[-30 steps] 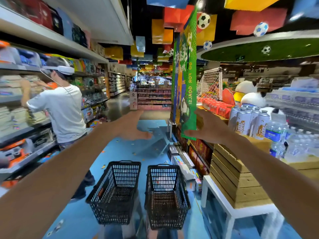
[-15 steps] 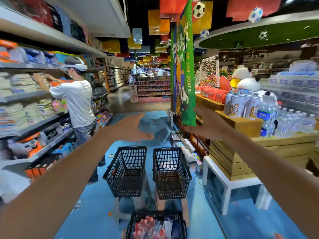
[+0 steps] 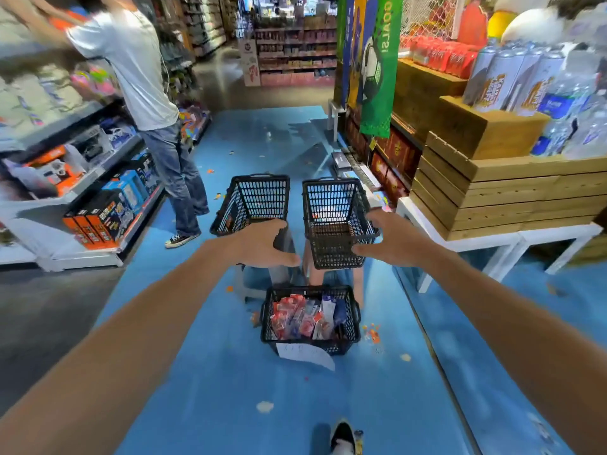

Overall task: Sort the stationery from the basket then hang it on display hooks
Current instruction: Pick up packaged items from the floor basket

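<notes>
Head view puts the job at its very start, by my judgement: the packs point(image 3: 300, 315) of stationery all lie heaped in the full basket point(image 3: 265, 323) on the blue floor point(image 3: 213, 372). The left basket point(image 3: 259, 195) and right basket point(image 3: 338, 257), raised on stools point(image 3: 253, 280) just beyond it, look bare inside. No pack hangs on any hook that I can make out, so lifting out, dividing by kind and hanging all remain. Both arms reach forward. The left grip point(image 3: 262, 246) is released, fingers spread and holding nothing, at the near rim of the left basket. The right grip point(image 3: 391, 241) is likewise released and bare, thumb across the near corner of the right basket and fingers by its side. Whether either touches the mesh I cannot tell. All three baskets are black rigid plastic lattice, rectangular and tapering downward, and the full one has handles folded along its rim. The packs are flat and glossy, mostly red-and-white with some blue, standing on edge and leaning on one another; they probably slide easily. A white paper label point(image 3: 305, 354) droops from the full basket's front wall. The stools seem plain moulded plastic, one grey and one pinkish. The floor is smooth with a dull sheen, flecked with small scraps.
</notes>
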`<state>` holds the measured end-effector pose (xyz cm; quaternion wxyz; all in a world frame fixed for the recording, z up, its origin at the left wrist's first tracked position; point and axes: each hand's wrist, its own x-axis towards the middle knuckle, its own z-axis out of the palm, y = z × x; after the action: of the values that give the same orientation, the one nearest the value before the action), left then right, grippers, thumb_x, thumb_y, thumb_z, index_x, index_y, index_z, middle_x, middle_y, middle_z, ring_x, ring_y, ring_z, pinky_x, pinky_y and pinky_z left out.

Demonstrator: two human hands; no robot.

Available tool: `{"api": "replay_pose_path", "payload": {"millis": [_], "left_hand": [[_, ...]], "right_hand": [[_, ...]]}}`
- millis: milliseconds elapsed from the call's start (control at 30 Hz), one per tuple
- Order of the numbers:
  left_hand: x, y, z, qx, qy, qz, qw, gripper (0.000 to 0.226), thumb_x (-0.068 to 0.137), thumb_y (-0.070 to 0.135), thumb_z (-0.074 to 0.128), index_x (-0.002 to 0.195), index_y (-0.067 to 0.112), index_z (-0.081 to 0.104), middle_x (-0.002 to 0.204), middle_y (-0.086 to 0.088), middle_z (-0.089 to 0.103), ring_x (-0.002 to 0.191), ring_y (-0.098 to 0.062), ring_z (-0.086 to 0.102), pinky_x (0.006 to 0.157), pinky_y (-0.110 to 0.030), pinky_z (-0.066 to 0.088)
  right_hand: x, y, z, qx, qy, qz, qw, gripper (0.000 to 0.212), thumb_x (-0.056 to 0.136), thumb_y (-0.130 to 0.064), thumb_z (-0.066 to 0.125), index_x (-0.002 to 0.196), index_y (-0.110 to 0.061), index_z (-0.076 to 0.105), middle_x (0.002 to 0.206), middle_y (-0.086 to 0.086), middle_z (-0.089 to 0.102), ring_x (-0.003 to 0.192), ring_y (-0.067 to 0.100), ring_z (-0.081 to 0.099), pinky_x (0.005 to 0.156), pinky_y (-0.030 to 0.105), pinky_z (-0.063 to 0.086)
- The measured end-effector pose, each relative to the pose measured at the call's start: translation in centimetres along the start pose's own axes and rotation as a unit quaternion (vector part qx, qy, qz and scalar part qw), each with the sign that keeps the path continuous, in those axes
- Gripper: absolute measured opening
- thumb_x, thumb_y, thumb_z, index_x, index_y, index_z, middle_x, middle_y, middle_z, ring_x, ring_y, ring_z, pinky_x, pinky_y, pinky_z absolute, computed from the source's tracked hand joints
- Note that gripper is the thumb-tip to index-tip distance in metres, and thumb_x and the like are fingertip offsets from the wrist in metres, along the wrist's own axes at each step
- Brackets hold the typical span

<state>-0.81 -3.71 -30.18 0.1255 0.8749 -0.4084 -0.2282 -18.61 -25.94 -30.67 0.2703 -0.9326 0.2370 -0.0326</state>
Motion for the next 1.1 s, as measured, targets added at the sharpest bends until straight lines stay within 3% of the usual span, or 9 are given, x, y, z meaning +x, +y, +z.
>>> {"api": "replay_pose_path", "payload": {"millis": [233,367,433,567,633,800,900,1000,1100], "left_hand": [[11.7,-5.1,4.3,-0.01,-0.088,-0.031,0.996,0.106,0.087,0.062,0.07,0.164,0.015,0.014,0.168,-0.003,0.024,0.151,-0.025,0.031,0.12,-0.044,0.033],[20.1,-9.1,7.9,-0.033,-0.121,-0.076,0.989,0.072,0.095,0.048,0.068,0.145,0.003,0.044,0.126,-0.007,0.057,0.117,-0.023,0.057,0.09,-0.03,0.043],[23.6,-11.9,10.9,-0.051,-0.144,-0.102,0.983,0.053,0.095,0.043,0.07,0.132,0.012,0.048,0.128,-0.006,0.054,0.123,-0.026,0.053,0.092,-0.031,0.04],[28.0,-17.8,18.5,-0.098,-0.166,-0.152,0.969,0.057,0.09,0.041,0.074,0.136,0.027,0.044,0.124,0.0,0.051,0.108,-0.018,0.049,0.091,-0.027,0.039],[30.2,-20.8,22.5,-0.106,-0.164,-0.179,0.964,0.064,0.087,0.04,0.077,0.141,0.019,0.049,0.117,0.0,0.056,0.102,-0.016,0.051,0.088,-0.026,0.041],[35.8,-26.9,31.5,-0.149,-0.172,-0.207,0.952,0.025,0.094,0.011,0.071,0.105,0.014,0.049,0.091,0.007,0.054,0.088,-0.015,0.061,0.058,-0.005,0.039],[40.3,-32.5,39.8,-0.113,-0.167,-0.217,0.955,0.017,0.092,0.022,0.071,0.103,0.023,0.058,0.108,-0.005,0.067,0.099,-0.019,0.063,0.072,-0.018,0.045],[44.4,-37.8,47.6,-0.049,-0.176,-0.231,0.955,0.035,0.098,0.032,0.061,0.128,0.014,0.061,0.134,-0.007,0.064,0.12,-0.027,0.061,0.093,-0.03,0.047],[47.7,-41.9,53.6,0.021,-0.229,-0.22,0.948,0.033,0.104,0.022,0.048,0.13,0.007,0.062,0.136,-0.011,0.062,0.126,-0.029,0.057,0.099,-0.033,0.046]], "right_hand": [[10.7,5.1,6.2,0.037,-0.099,0.021,0.994,0.067,0.089,-0.038,0.077,0.142,-0.009,0.048,0.138,0.009,0.057,0.131,0.026,0.053,0.102,0.031,0.041],[19.4,9.3,12.4,0.043,-0.167,0.055,0.984,0.059,0.091,-0.041,0.073,0.128,0.003,0.059,0.125,0.019,0.064,0.117,0.033,0.061,0.097,0.037,0.047],[22.7,11.2,16.7,0.058,-0.2,0.074,0.975,0.056,0.091,-0.039,0.074,0.126,0.002,0.06,0.12,0.017,0.066,0.114,0.032,0.063,0.095,0.039,0.048],[26.2,14.4,26.7,0.047,-0.285,0.099,0.952,0.053,0.096,-0.044,0.066,0.125,-0.001,0.059,0.126,0.014,0.063,0.117,0.028,0.059,0.099,0.037,0.046],[27.8,16.4,32.2,0.05,-0.314,0.114,0.941,0.041,0.095,-0.042,0.067,0.115,-0.007,0.058,0.121,0.012,0.063,0.114,0.029,0.061,0.094,0.038,0.049],[31.6,20.8,45.6,0.072,-0.322,0.124,0.936,0.024,0.093,-0.037,0.07,0.102,-0.018,0.058,0.111,0.002,0.056,0.107,0.022,0.055,0.081,0.028,0.04],[34.9,24.4,56.3,0.082,-0.309,0.141,0.937,0.039,0.091,-0.042,0.069,0.118,-0.015,0.06,0.12,0.002,0.061,0.111,0.022,0.058,0.092,0.033,0.049],[38.1,27.4,66.2,0.073,-0.317,0.127,0.937,0.024,0.087,-0.034,0.067,0.098,-0.016,0.056,0.098,0.002,0.06,0.092,0.023,0.059,0.072,0.033,0.048],[41.9,29.6,74.6,0.033,-0.312,0.088,0.945,0.028,0.083,-0.027,0.068,0.108,-0.015,0.061,0.104,0.006,0.064,0.096,0.027,0.063,0.072,0.03,0.049]]}}
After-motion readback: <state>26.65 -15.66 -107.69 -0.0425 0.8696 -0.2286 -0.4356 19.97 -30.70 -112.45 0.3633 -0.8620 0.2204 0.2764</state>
